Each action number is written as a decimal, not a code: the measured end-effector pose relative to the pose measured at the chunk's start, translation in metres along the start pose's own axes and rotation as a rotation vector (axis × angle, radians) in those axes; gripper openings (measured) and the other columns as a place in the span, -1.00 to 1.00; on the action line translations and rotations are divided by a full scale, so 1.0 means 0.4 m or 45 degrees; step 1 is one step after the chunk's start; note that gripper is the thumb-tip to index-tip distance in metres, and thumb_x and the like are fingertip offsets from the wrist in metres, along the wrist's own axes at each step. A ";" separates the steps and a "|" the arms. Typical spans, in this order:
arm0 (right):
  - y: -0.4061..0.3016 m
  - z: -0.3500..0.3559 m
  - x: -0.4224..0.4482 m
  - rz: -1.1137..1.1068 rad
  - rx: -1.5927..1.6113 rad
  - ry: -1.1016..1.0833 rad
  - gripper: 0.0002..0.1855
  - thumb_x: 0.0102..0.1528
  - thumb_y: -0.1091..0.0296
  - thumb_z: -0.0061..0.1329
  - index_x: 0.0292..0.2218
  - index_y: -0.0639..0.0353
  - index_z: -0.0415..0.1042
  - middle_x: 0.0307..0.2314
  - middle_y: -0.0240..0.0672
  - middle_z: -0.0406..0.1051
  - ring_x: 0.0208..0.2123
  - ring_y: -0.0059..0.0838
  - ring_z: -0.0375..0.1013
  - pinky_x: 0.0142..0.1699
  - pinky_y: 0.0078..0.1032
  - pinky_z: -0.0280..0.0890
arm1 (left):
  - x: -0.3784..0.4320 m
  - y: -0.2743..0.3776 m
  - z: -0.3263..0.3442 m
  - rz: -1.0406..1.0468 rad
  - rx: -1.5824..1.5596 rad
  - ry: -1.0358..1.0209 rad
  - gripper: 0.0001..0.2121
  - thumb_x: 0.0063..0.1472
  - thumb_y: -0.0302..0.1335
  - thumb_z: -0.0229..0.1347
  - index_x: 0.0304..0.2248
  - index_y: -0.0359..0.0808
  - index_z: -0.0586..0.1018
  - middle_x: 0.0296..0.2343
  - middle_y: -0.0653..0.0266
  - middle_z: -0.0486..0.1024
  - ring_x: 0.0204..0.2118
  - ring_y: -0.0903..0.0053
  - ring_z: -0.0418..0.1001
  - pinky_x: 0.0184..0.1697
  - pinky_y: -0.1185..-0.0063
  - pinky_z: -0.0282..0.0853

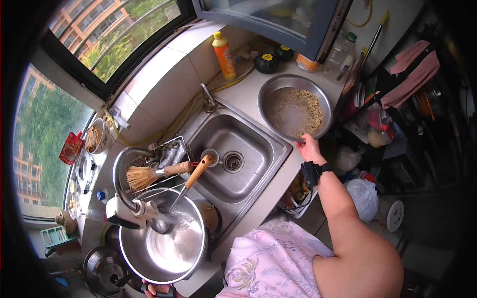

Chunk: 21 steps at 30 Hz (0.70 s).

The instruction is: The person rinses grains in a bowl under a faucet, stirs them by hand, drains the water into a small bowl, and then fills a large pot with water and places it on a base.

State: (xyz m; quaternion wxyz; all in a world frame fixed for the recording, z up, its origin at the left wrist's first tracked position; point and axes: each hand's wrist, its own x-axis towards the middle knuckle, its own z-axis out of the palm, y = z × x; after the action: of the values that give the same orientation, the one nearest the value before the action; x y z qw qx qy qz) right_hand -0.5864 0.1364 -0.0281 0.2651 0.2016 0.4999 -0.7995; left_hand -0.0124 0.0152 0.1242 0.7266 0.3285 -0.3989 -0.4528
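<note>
My right hand [311, 149] grips the near rim of a stainless steel basin [269, 89] on the countertop, right of the sink. Cloudy water and tan grains [313, 106] lie in the basin, the grains heaped along its right side. At the bottom edge of the view, my left hand [151, 289] holds the black handle [164, 291] of a large steel pot [130, 253]. Water runs from a faucet with a white attachment [128, 212] into this pot. A ladle [197, 172] with a wooden handle leans inside it, bowl down.
Between pot and basin is a steel sink [246, 130] with a white cup [211, 156]. A bamboo pot brush [149, 177] lies on a wire rack [182, 143]. An orange bottle [224, 56] stands behind the sink. An opened window sash [261, 18] overhangs the back counter.
</note>
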 end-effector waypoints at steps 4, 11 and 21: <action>-0.095 -0.051 -0.030 0.042 -0.316 -0.135 -0.91 -0.11 0.44 -0.19 -0.60 0.22 0.22 -0.70 -0.32 0.29 -0.66 -0.55 0.29 -0.59 -0.74 0.22 | 0.011 -0.017 -0.058 0.094 0.135 0.024 -0.72 0.11 -0.44 -0.09 -0.25 -0.52 0.30 -0.40 0.04 0.35 -0.38 0.33 0.35 -0.41 0.44 0.34; -0.149 -0.053 -0.108 0.221 -0.540 -0.093 -0.91 -0.15 0.43 -0.17 -0.61 0.19 0.21 -0.72 -0.42 0.20 -0.73 -0.63 0.17 -0.68 -0.76 0.13 | 0.011 -0.004 -0.075 -0.448 -0.511 -0.023 -0.70 0.09 -0.45 -0.04 -0.25 -0.51 0.27 -0.39 0.06 0.34 -0.45 0.35 0.36 -0.44 0.45 0.34; -0.172 -0.048 -0.123 0.058 -0.702 -0.284 -0.94 -0.17 0.47 -0.18 -0.55 0.21 0.23 -0.71 -0.42 0.21 -0.74 -0.65 0.15 -0.72 -0.78 -0.12 | 0.013 0.007 -0.089 -0.030 0.662 -0.151 -0.51 -0.01 -0.27 0.08 -0.20 -0.45 0.23 -0.38 0.08 0.36 -0.43 0.36 0.38 -0.39 0.44 0.33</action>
State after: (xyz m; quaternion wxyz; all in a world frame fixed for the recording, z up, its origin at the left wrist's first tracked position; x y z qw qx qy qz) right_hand -0.5899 0.1897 0.0404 0.3808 0.0441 0.6615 -0.6446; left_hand 0.0214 0.0155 0.1112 0.5877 0.4816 -0.5400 -0.3621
